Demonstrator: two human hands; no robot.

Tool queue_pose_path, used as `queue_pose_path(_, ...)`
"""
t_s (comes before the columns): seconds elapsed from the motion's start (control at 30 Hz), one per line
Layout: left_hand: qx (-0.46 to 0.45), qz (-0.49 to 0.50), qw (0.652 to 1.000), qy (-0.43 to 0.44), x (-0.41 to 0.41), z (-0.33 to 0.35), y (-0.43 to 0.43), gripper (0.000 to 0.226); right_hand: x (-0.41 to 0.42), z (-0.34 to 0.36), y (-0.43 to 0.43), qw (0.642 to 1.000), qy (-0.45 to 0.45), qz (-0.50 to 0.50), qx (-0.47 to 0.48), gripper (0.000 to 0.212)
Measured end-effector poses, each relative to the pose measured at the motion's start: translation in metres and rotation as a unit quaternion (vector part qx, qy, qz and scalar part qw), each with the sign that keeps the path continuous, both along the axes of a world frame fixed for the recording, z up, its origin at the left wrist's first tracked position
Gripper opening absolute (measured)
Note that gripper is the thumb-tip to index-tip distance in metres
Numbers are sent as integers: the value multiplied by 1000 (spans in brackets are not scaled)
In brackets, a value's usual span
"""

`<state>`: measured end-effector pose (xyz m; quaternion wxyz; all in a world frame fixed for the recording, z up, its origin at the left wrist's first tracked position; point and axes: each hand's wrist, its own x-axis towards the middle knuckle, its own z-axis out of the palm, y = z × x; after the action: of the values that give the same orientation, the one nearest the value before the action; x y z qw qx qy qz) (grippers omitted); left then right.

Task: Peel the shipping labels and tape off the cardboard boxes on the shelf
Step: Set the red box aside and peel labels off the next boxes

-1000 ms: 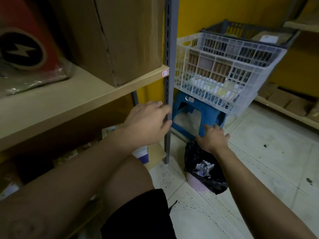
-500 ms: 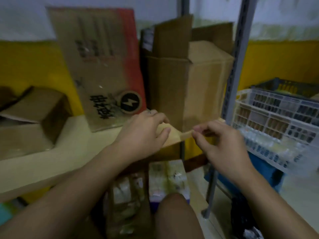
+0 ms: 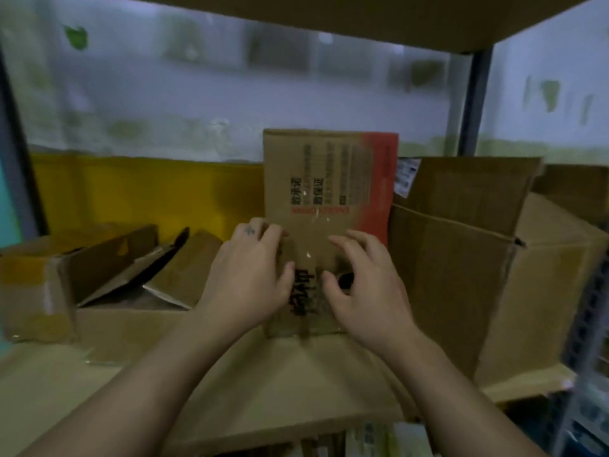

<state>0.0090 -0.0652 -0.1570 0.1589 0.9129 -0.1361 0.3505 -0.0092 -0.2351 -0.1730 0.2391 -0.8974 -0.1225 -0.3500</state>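
Cardboard boxes (image 3: 461,275), three on shelf (image 3: 230,384), left hand (image 3: 244,285), right hand (image 3: 369,291), fingers (image 3: 342,240) relaxed against middle box (image 3: 329,192)

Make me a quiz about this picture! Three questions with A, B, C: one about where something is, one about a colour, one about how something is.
1. Where does the printed box stand? A on the floor; B inside a basket; C on the shelf, between the left box and the big box.
2. What colour is the wall band behind the boxes? A blue; B yellow; C pink.
3. How is the left box? A flaps open; B taped shut; C tied with string.
Answers: C, it stands upright on the shelf between them; B, the band is plainly yellow; A, its flaps stick out loose.
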Motion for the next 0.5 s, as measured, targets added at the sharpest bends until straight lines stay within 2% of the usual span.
queue_pose_path(0.23,-117,-44,988,-89,36,0,-6,85,45,13,9,977,-129,-115,121,91)
queue_pose_path(0.33,-171,-72,975,-122,55,5,-12,98,63,21,10,968,-146,-110,170,110)
queue_pose_path(0.5,-226,-141,942,-203,82,27,-12,102,81,26,16,957,-221,-108,154,109)
